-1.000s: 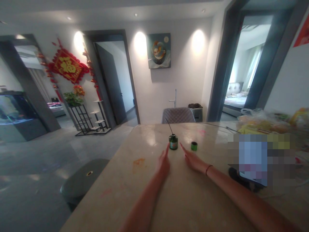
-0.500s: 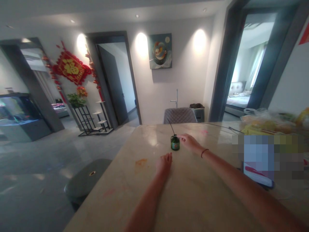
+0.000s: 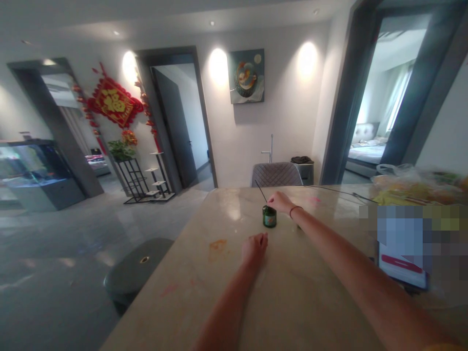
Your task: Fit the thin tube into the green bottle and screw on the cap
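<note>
A small dark green bottle (image 3: pixel 269 217) stands on the beige marble table (image 3: pixel 292 297), with a thin dark stick (image 3: pixel 261 191) rising out of its mouth. My right hand (image 3: pixel 280 202) is just above the bottle, fingers pinched on the lower part of the stick. My left hand (image 3: pixel 254 246) rests on the table a little nearer to me than the bottle, fingers curled and holding nothing. The small green cap seen earlier is hidden behind my right forearm.
A grey padded chair (image 3: pixel 276 174) stands at the table's far end. A dark round stool (image 3: pixel 137 268) sits off the left edge. Plastic bags with food (image 3: pixel 417 187) and a device with a lit screen (image 3: pixel 402 265) lie at the right. An orange stain (image 3: pixel 218 244) marks the tabletop.
My right hand moved forward from beside the bottle to above it and pinched the stick. My left hand drew back from the bottle and curled its fingers. The view shifted slightly.
</note>
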`<state>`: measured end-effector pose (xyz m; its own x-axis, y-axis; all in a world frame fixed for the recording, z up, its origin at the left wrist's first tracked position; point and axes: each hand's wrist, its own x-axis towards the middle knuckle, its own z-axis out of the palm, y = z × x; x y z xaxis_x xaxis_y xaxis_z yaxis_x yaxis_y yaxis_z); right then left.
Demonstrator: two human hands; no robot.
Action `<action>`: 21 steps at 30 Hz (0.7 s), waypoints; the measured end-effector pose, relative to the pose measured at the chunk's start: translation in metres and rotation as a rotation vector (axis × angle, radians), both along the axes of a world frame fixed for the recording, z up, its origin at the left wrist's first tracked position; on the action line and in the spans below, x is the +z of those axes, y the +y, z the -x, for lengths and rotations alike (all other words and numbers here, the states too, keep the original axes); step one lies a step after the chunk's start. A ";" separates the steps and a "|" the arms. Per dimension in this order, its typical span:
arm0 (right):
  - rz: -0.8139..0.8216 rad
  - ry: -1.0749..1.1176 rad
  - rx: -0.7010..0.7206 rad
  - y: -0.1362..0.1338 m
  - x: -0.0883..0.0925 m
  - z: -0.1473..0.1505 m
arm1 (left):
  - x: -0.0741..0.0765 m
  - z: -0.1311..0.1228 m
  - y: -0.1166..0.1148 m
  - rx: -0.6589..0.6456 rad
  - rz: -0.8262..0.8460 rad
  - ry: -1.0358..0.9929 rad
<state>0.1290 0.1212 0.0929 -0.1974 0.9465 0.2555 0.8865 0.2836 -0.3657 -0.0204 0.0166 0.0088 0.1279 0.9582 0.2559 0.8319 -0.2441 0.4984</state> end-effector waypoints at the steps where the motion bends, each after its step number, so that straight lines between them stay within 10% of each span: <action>1: 0.040 0.017 0.009 0.004 0.002 -0.001 | 0.000 0.000 0.000 -0.008 0.002 -0.002; 21: 0.415 0.127 0.103 0.025 0.016 0.008 | -0.004 0.000 0.003 -0.082 -0.012 -0.059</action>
